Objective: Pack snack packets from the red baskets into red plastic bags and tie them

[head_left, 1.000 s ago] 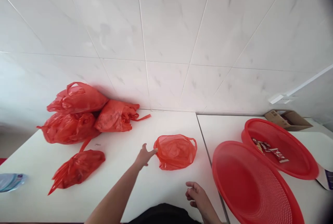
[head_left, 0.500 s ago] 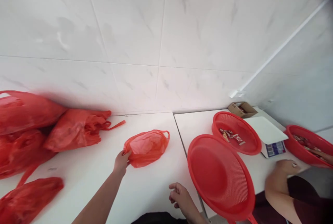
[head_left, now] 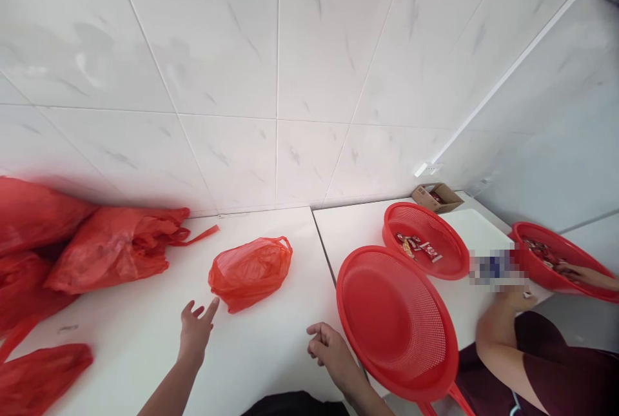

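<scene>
An opened red plastic bag (head_left: pixel 251 272) lies on the white table, its mouth facing up and a handle loop at its far right. My left hand (head_left: pixel 196 332) is just in front of the bag's left end, fingers spread and holding nothing. My right hand (head_left: pixel 329 348) hovers over the table between the bag and a large red colander (head_left: pixel 372 313), fingers loosely curled, with nothing seen in them. The colander looks bare inside. Behind it, a second red colander (head_left: pixel 435 235) holds several small wrapped snacks (head_left: pixel 420 247).
Filled red bags (head_left: pixel 113 245) are piled at the left, with another red bag (head_left: pixel 43 374) nearer me. A cardboard box (head_left: pixel 436 198) and a white tray (head_left: pixel 471 226) stand at the back right. At the right, a co-worker's arm (head_left: pixel 503 332) is beside another red basket (head_left: pixel 561 258) of snacks.
My left hand has let go of the red bag's edge, drawn back toward me and spread its fingers. The right hand stays nearly the same. The view has shifted slightly right.
</scene>
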